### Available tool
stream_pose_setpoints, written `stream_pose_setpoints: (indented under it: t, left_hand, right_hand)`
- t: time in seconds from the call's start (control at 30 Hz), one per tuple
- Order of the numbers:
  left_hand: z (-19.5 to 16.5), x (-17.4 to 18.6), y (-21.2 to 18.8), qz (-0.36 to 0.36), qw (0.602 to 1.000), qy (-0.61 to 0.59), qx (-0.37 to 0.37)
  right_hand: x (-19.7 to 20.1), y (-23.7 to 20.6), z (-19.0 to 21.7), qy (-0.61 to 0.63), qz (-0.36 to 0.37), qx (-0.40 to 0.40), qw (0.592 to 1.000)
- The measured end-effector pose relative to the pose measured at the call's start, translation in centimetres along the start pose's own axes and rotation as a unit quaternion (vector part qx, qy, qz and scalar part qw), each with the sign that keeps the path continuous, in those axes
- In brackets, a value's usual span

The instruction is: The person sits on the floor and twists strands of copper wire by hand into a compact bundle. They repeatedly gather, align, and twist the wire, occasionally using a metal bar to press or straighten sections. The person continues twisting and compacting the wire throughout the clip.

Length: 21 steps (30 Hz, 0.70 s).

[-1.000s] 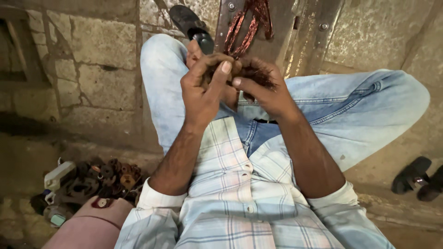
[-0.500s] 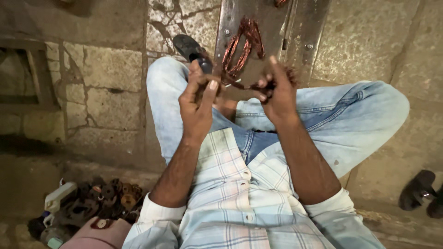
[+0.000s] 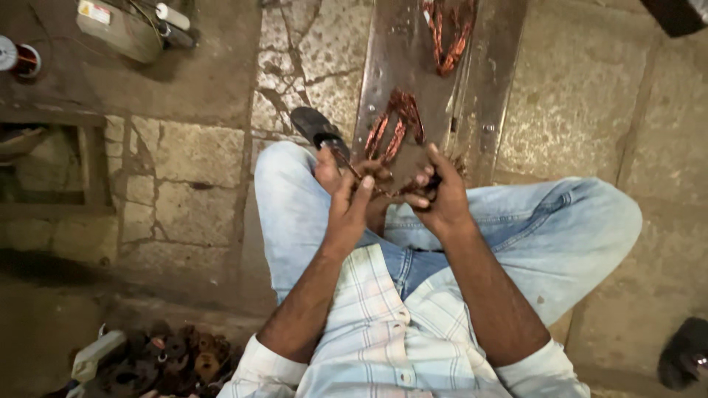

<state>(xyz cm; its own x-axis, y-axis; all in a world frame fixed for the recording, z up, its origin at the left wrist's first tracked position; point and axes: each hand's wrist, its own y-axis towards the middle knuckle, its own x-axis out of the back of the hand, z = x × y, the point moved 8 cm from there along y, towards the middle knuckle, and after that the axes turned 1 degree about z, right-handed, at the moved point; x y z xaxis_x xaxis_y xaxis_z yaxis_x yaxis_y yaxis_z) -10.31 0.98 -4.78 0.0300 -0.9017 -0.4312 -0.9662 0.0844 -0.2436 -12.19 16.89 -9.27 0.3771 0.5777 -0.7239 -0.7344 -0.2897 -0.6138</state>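
Head view, looking down at a seated person's lap. Copper wire coil (image 3: 383, 184): a dark reddish bundle held at knee height between both hands, just in front of a long metal plate (image 3: 413, 66) lying on the stone floor (image 3: 184, 191). Left hand (image 3: 346, 203) is closed round the near-left part of the bundle, thumb up, w/ one thin strand running up-left from its grip. Right hand (image 3: 439, 195) is clamped on the right part, fingers curled over the top; the fingertips are partly hidden by wire.

Handling (judged): light, springy, easily deformed; thin strands kink or snap if pulled sharply, and enamel could scrape. Cut ends may prick. Best held by the thick bunched section, not by single strands, w/ both hands close together so loops do not splay.

More copper loops (image 3: 394, 129) lie on the plate beyond the hands, and another bunch (image 3: 450, 33) farther up. A black sandal (image 3: 317, 125) sits at the left foot. Lower left: a heap of small dark round parts (image 3: 177, 357). Upper left: a boxy device (image 3: 122, 26) and a wire spool (image 3: 18, 55).
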Motion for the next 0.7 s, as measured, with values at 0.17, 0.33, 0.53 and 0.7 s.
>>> stream_pose_setpoints:
  t: [0.17, 0.33, 0.53, 0.7]
  left_hand:
    - [1.4, 0.8, 0.5, 0.006, 0.999, -0.034, 0.01]
    - [3.3, 2.7, 1.4, -0.045, 0.996, -0.048, 0.063]
    - [4.2, 3.7, 2.1, -0.05, 0.998, 0.022, 0.016]
    - [4.3, 2.6, 2.1, -0.02, 0.994, 0.109, 0.025]
  right_hand:
    - [1.0, 0.7, -0.3, 0.012, -0.011, 0.008, 1.0]
    - [0.6, 1.3, -0.5, -0.027, 0.011, 0.051, 0.998]
    - [0.3, 1.7, -0.7, -0.243, -0.062, 0.115, 0.961]
    - [0.4, 2.2, -0.8, -0.417, -0.045, 0.152, 0.895]
